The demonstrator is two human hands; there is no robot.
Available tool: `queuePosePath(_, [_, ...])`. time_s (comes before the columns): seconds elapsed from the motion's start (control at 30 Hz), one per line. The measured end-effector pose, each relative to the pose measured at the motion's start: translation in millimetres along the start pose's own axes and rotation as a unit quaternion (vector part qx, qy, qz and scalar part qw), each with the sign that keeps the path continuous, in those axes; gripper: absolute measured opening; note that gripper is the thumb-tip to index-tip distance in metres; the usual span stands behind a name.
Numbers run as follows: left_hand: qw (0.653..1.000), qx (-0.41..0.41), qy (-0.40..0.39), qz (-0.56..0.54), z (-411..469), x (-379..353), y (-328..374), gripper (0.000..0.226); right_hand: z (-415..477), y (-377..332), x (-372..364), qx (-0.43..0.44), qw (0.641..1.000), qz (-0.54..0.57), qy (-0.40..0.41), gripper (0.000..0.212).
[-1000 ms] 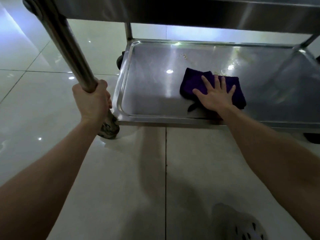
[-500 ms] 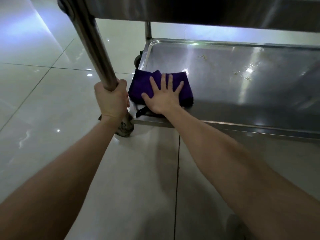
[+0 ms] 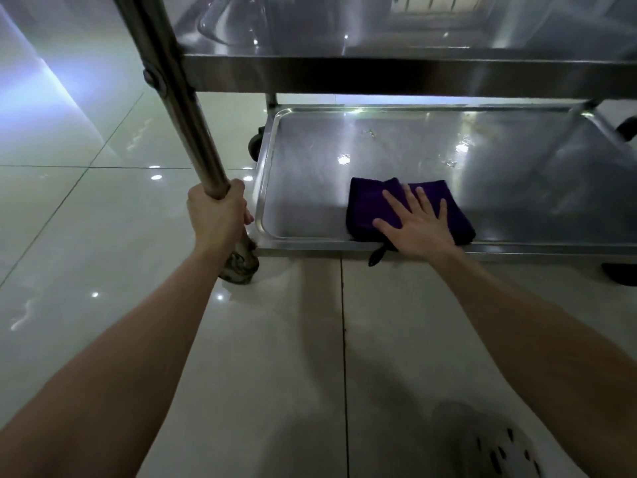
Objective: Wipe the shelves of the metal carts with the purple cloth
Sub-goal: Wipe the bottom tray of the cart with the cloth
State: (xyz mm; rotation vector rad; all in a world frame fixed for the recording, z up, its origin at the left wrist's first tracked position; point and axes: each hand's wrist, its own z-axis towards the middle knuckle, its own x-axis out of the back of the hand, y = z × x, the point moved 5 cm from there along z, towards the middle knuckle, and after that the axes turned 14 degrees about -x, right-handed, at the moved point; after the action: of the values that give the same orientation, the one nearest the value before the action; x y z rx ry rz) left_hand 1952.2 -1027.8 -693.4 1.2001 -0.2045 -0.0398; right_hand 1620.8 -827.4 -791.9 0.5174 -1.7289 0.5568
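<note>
A folded purple cloth (image 3: pixel 368 205) lies on the bottom shelf (image 3: pixel 310 174) of a metal cart, near the shelf's front rim. My right hand (image 3: pixel 418 224) rests flat on the cloth with fingers spread, pressing it down. A dark tag of the cloth hangs over the front rim. My left hand (image 3: pixel 219 215) is wrapped around the cart's slanted metal post (image 3: pixel 172 84) low down, just above its wheel. Small specks and wet marks show on the shelf behind the cloth.
The cart's upper shelf (image 3: pixel 396 74) overhangs the bottom one and carries clear containers. Caster wheels (image 3: pixel 241 265) stand at the corners on a glossy tiled floor. My shoe (image 3: pixel 489 443) shows at the lower right.
My right hand has slid the cloth from the shelf's left front corner back toward the right along the front rim. My left hand still grips the post.
</note>
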Motion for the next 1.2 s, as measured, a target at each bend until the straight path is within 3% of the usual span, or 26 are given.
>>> queuePosePath(0.17, [1.0, -0.009, -0.022, -0.005, 1, 0, -1, 0.02, -2, -13, -1, -0.061, 0.998, 0.0, -0.006, 0.091])
queuePosePath(0.3, [1.0, -0.006, -0.014, -0.019, 0, -3, -7, 0.036, 8, -58, -1, -0.09, 0.996, -0.009, -0.014, 0.096])
queuePosePath(0.67, [0.997, -0.048, -0.031, -0.046, 2, -3, -10, 0.029, 55, -268, -7, 0.039, 0.999, -0.012, -0.01, 0.091])
queuePosePath(0.87, [0.998, -0.039, -0.035, -0.035, 0, -3, -2, 0.028, 29, -248, -9, 0.086, 0.996, -0.023, -0.006, 0.081])
queuePosePath(1.03, [0.999, -0.016, -0.038, 0.007, -2, 1, 2, 0.027, -12, -190, -18, 0.152, 0.988, -0.01, -0.007, 0.083])
queuePosePath(1.2, [0.993, 0.008, 0.035, 0.11, -5, 7, 9, 0.05, -12, -86, -5, 0.105, 0.994, -0.005, -0.025, 0.084])
